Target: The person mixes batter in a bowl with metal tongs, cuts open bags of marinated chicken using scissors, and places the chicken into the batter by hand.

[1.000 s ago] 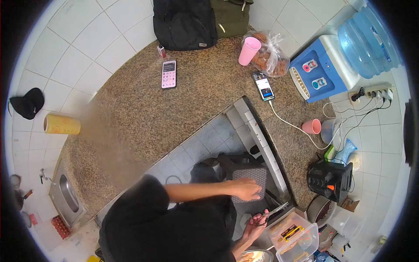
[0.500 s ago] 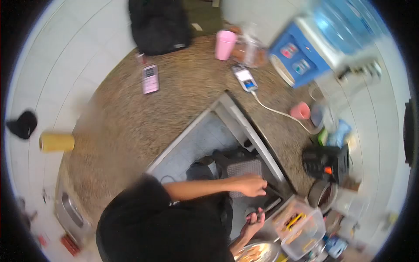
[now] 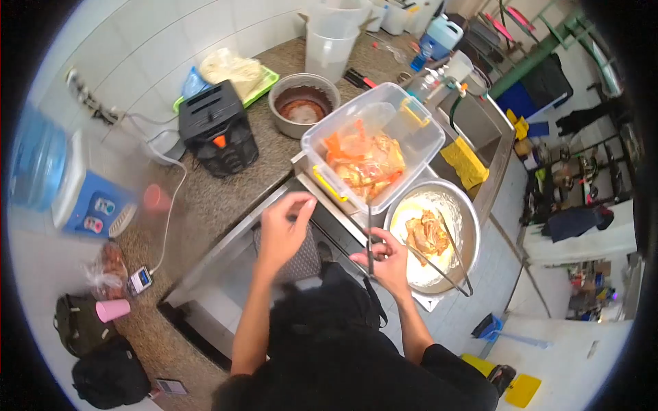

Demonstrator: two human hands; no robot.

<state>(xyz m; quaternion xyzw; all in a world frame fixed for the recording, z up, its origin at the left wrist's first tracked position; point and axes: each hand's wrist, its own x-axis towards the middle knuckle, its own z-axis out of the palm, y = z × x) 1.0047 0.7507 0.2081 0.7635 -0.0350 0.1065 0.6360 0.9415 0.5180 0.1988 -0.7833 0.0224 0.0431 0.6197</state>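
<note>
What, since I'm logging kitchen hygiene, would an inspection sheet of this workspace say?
Surface: brown speckled granite countertop; fine residue too small to judge.
Job's things: clear plastic tub with yellow latches holds orange-tinted food; round metal bowl holds white contents, brownish pieces and metal tongs.
Clutter: black boxy appliance with orange detail, round grey metal pot with brown residue, pink plastic cup.
Hands: right hand grips a slim dark metal tool; left hand raised, nothing seen in it.
Cables: white cable crosses the countertop to a phone with a lit screen.
Surroundings: white tiled wall, blue-and-white water dispenser.
</note>
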